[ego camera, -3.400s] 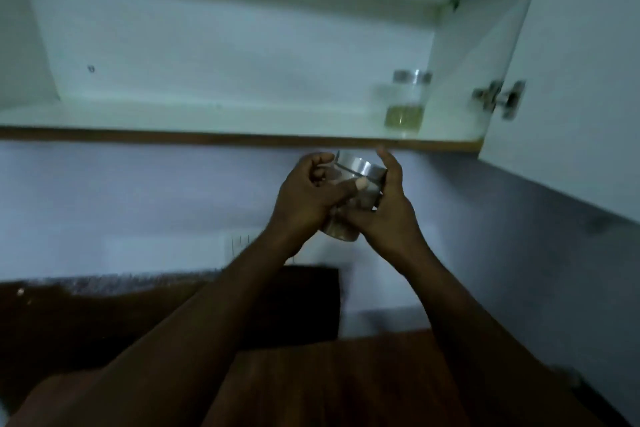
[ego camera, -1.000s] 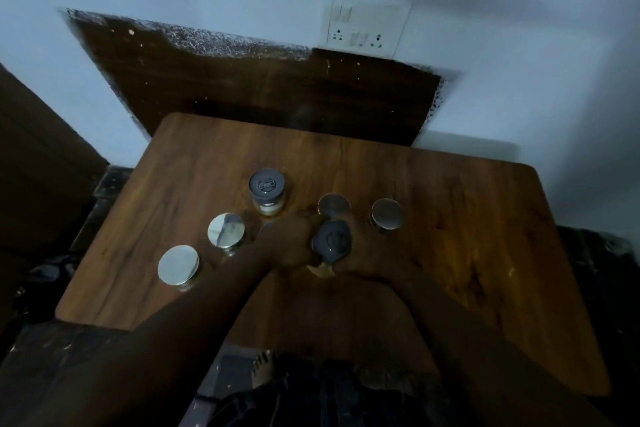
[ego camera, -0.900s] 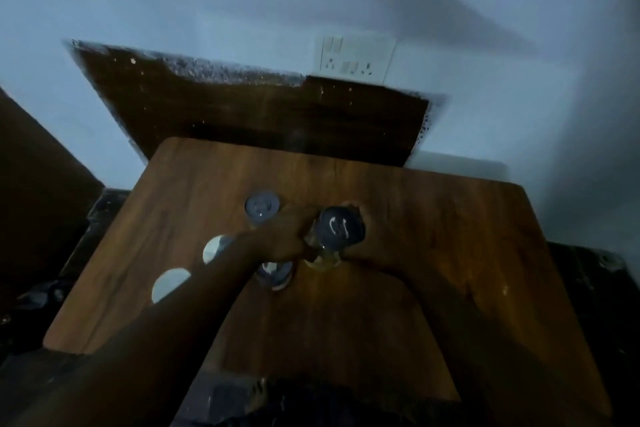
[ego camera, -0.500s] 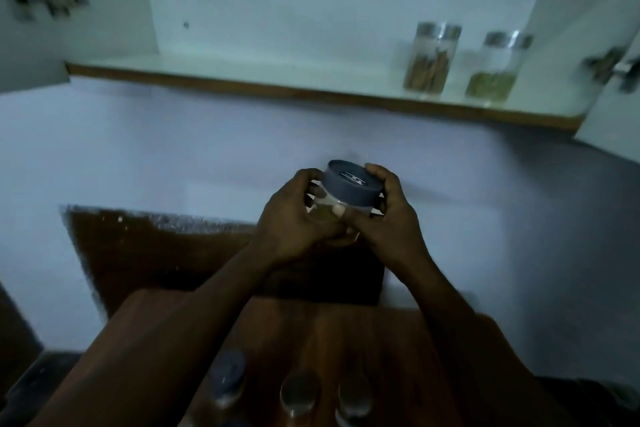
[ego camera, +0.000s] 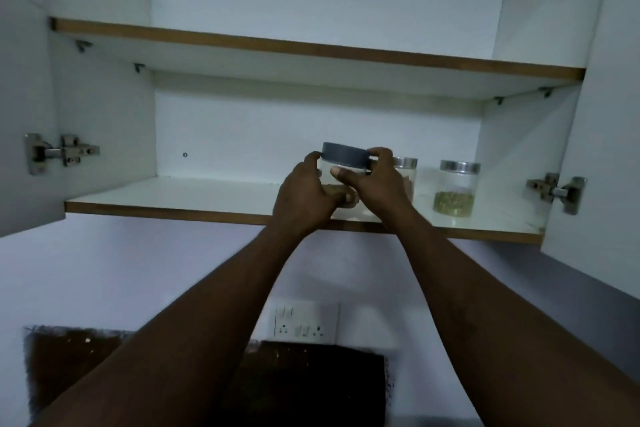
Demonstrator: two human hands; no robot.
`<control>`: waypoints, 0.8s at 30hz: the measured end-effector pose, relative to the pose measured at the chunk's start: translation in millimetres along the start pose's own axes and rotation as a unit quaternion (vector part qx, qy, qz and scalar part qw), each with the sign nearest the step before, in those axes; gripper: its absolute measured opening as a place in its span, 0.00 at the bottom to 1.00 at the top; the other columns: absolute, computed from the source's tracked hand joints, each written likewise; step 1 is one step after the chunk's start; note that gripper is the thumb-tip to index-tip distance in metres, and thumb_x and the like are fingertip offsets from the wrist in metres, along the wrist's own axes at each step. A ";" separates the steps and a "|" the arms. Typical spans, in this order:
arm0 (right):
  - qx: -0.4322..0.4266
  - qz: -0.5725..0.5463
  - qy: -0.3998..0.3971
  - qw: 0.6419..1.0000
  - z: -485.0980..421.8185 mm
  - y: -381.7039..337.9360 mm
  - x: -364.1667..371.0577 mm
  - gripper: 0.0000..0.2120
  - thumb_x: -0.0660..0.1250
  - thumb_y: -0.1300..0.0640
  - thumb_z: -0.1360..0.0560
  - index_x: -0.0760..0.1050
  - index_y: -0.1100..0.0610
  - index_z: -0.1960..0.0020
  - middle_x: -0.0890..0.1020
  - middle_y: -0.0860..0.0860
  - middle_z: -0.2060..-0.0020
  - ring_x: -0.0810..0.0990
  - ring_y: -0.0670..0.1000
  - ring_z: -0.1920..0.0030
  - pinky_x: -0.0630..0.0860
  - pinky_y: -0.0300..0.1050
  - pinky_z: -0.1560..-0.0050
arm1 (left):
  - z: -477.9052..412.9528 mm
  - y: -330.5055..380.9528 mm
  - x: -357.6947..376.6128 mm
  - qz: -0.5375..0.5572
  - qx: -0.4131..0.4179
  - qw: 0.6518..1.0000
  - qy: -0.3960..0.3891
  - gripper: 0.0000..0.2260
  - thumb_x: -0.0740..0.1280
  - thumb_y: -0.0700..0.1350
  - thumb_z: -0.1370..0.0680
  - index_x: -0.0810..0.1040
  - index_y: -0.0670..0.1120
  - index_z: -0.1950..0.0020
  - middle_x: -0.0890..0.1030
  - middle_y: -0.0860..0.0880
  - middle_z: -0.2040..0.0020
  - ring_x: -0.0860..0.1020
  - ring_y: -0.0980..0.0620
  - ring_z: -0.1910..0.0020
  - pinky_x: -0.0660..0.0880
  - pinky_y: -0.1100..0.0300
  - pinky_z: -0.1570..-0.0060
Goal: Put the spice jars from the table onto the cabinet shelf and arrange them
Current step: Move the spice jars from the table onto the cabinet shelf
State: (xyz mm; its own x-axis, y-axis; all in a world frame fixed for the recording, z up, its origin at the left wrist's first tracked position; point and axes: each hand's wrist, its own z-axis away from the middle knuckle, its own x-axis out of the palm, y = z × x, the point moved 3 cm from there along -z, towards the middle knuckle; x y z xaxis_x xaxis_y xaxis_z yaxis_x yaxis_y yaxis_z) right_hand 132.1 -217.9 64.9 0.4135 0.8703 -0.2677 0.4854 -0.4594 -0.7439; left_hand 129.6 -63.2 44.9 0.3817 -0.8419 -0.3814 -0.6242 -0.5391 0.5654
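1. Head view: both arms reach up into an open white cabinet (ego camera: pixel 221 135), and the two hands meet around one spice jar (ego camera: pixel 344 157), clear-walled with a dark grey lid
2. The left hand (ego camera: pixel 303 196) curls round the jar's left side and lower part, with its fingers wrapped behind the glass
3. The right hand (ego camera: pixel 379 184) grips the right side: its thumb lies across the front wall just under the lid, and its fingers hook over the lid's far edge
4. The jar stands upright over the lower shelf (ego camera: pixel 173 194), near the front edge and right of the middle. A thin layer of brownish spice shows at its bottom. The hands hide its base, so I cannot tell whether it touches the board
5. Just right of the held jar, a steel-lidded jar (ego camera: pixel 406 166) stands on the same shelf, half hidden behind the right hand
6. Further right and a little apart from it stands a second steel-lidded jar (ego camera: pixel 455 191), with green-yellow spice in its lower part
7. The upper shelf (ego camera: pixel 277 55) runs across above; a metal hinge (ego camera: pixel 59 152) sits on the left wall and another hinge (ego camera: pixel 557 189) on the right
8. Below the cabinet, a white switch plate (ego camera: pixel 304 321) is set in the wall above a dark wooden panel (ego camera: pixel 311 385)
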 end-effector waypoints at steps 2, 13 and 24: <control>0.013 0.028 -0.004 1.000 -14.4 13.0 7.6 0.36 0.78 0.40 0.33 0.68 0.53 0.32 0.80 0.49 0.39 0.80 0.50 0.43 0.78 0.47 0.43 | -13.6 -9.4 13.3 -0.047 -0.018 0.999 0.000 0.34 0.79 0.57 0.35 0.72 0.50 0.32 0.78 0.54 0.47 0.76 0.54 0.51 0.69 0.60 0.58; 0.026 0.182 0.009 0.983 -29.1 46.4 14.6 0.30 0.72 0.39 0.27 0.75 0.59 0.34 0.83 0.56 0.42 0.81 0.57 0.43 0.71 0.43 0.50 | -31.7 -27.0 49.2 -0.165 -0.058 0.982 -0.068 0.18 0.72 0.50 0.26 0.75 0.43 0.42 0.83 0.43 0.46 0.81 0.42 0.47 0.72 0.56 0.56; -0.115 0.050 0.063 0.990 108.5 40.9 32.9 0.09 0.71 0.60 0.27 0.77 0.49 0.49 0.81 0.43 0.57 0.80 0.42 0.58 0.75 0.34 0.58 | 87.9 -42.9 4.0 -0.075 0.069 0.993 0.064 0.13 0.71 0.45 0.23 0.79 0.51 0.39 0.82 0.55 0.48 0.79 0.55 0.48 0.78 0.53 0.48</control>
State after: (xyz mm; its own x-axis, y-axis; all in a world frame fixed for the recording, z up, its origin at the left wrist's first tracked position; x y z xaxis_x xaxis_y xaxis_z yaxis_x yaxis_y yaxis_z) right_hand 82.0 -188.8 -40.8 0.5540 0.7958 -0.2444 0.5933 -0.5834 -0.5547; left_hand 98.1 -41.4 -45.1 0.5553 -0.7529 -0.3534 -0.6375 -0.6582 0.4006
